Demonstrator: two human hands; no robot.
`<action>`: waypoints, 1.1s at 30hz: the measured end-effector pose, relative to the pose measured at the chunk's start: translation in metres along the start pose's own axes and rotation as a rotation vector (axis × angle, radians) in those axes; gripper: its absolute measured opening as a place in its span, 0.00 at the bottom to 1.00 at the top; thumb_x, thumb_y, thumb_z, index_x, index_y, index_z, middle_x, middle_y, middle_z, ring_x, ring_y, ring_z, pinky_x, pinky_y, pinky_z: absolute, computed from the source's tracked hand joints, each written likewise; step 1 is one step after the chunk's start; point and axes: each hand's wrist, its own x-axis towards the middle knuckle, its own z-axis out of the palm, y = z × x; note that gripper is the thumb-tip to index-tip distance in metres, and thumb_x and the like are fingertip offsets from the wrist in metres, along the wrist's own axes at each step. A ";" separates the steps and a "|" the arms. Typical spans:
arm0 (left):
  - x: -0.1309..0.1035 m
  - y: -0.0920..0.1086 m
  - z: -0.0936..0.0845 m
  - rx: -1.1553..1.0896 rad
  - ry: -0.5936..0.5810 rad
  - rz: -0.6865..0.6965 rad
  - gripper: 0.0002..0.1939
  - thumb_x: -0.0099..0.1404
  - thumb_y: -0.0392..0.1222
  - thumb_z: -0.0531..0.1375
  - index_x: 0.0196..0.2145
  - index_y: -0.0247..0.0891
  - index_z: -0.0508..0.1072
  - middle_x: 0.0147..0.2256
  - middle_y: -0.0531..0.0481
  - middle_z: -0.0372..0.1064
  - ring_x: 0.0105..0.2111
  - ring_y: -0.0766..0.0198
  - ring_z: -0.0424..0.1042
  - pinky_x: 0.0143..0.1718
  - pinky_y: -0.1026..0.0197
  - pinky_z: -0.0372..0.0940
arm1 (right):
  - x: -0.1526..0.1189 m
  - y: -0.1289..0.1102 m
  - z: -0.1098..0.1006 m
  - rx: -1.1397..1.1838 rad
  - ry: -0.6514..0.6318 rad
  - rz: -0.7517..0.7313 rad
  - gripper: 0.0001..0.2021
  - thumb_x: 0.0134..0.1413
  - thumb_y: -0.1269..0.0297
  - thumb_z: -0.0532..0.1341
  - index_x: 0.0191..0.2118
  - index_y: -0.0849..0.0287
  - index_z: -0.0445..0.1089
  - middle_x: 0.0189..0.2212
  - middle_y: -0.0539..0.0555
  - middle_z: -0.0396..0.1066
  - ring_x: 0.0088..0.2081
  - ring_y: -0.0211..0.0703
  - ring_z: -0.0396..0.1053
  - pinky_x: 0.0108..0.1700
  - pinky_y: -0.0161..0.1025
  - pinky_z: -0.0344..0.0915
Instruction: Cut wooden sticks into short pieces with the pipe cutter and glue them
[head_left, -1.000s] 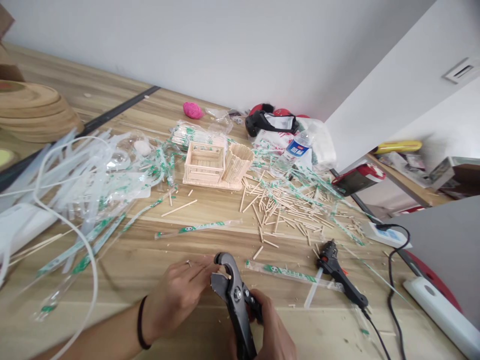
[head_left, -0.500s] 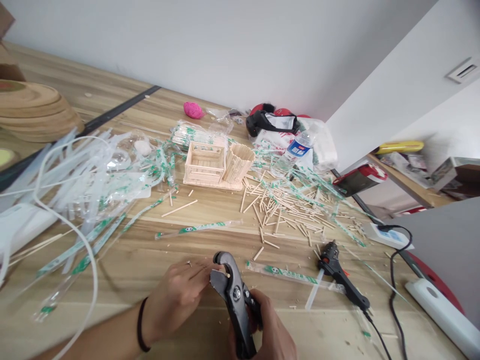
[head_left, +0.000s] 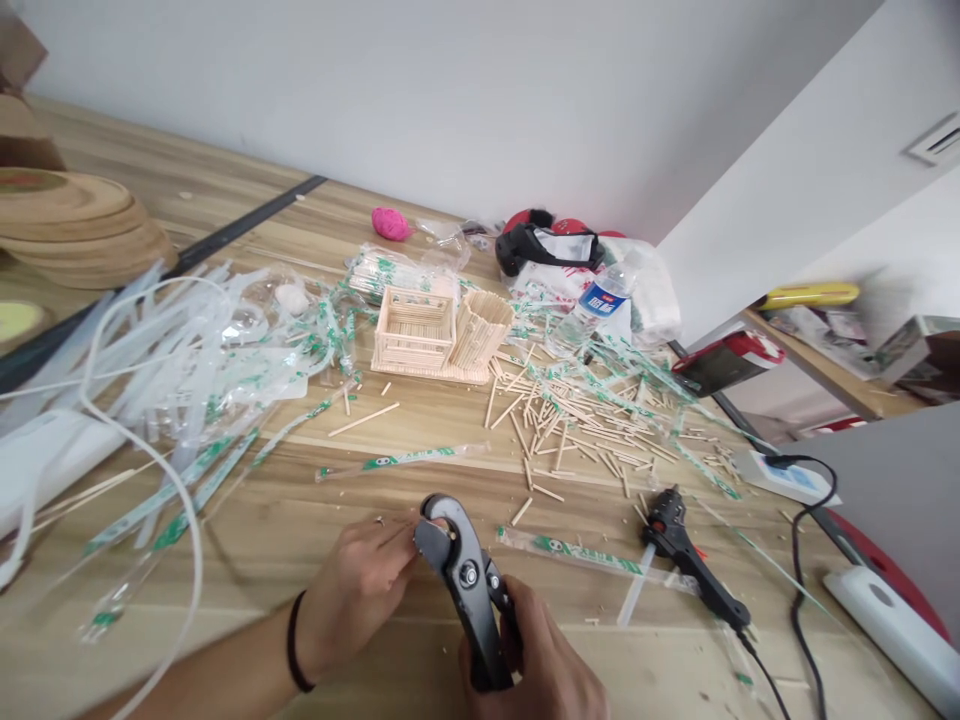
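My right hand (head_left: 536,655) is wrapped around the black handles of a pipe cutter (head_left: 474,600), near the front of the wooden table. The cutter's curved jaw and blade point up and left. My left hand (head_left: 367,570), with a dark band on the wrist, is closed at the jaws, its fingertips partly hidden behind the blade. It pinches a thin wooden stick (head_left: 452,537), of which only a small end shows in the jaws. Beyond the hands stands a small stick-built model, with a railed box (head_left: 415,330) and a flared round holder (head_left: 481,335) on one base.
Cut wooden sticks (head_left: 592,420) lie scattered at centre right. A glue gun (head_left: 686,555) with its cord rests on the right. Plastic wrappers (head_left: 405,458), clear glue sticks (head_left: 150,340) and a white cable (head_left: 191,530) cover the left. A plastic bottle (head_left: 600,300) leans at the back.
The cutter's blade and curved jaw look closer together, and less of the stick's end shows between them. Both hands stay near the same spot while the whole view shifts slightly.
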 end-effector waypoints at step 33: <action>0.008 0.002 0.004 0.102 0.058 -0.152 0.17 0.67 0.30 0.47 0.26 0.37 0.72 0.18 0.52 0.72 0.16 0.66 0.71 0.18 0.67 0.62 | 0.060 0.028 0.001 -0.016 -0.056 -0.366 0.07 0.50 0.62 0.54 0.33 0.57 0.67 0.22 0.49 0.70 0.22 0.41 0.68 0.25 0.34 0.54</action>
